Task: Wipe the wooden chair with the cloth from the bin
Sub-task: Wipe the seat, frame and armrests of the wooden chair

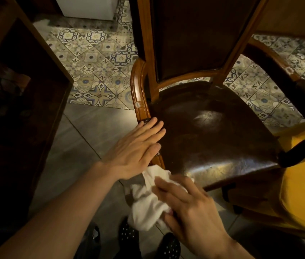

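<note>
A wooden chair with a dark leather seat and back fills the middle of the view, its left armrest curving down toward me. My left hand lies flat on that armrest, fingers together and reaching onto the seat edge. Just below, at the chair's front left corner, my right hand grips a crumpled white cloth. The cloth hangs down over the chair's front edge. No bin is in view.
A dark wooden cabinet stands close on the left. Patterned floor tiles lie behind the chair, plain grey tiles nearer me. A yellow surface sits at the right under the chair's other armrest. My dark shoes show below.
</note>
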A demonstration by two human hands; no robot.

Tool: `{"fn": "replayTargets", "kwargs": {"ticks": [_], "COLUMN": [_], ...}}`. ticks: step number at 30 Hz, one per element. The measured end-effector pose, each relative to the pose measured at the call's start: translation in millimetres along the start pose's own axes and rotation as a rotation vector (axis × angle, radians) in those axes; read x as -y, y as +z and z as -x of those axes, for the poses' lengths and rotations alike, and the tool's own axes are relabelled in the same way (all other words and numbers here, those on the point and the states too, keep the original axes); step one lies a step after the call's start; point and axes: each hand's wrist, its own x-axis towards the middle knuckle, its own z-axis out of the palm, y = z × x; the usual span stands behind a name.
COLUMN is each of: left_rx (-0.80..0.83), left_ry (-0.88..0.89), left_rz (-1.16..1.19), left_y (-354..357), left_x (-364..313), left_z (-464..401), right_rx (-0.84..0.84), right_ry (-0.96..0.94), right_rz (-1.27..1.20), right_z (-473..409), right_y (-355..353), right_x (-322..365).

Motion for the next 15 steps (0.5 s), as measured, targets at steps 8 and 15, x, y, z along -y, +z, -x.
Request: {"fn": "replayTargets", "kwargs": {"ticks": [8, 15], "left_rx": [-0.095, -0.152], "left_ry": [-0.005, -0.011], "left_rz": [0.031, 0.122], "left_y": [13.7, 19.0], "left_x": [4.6, 8.9], "left_z": [-1.1, -2.8], "right_rx": [0.046, 0.045], "right_ry": [-0.052, 0.012], "right_rz": [-0.079, -0.119], "right_z": [23.9, -47.5], "right_y": [-0.4, -15.3], "right_x": [-11.8, -35.0]}}
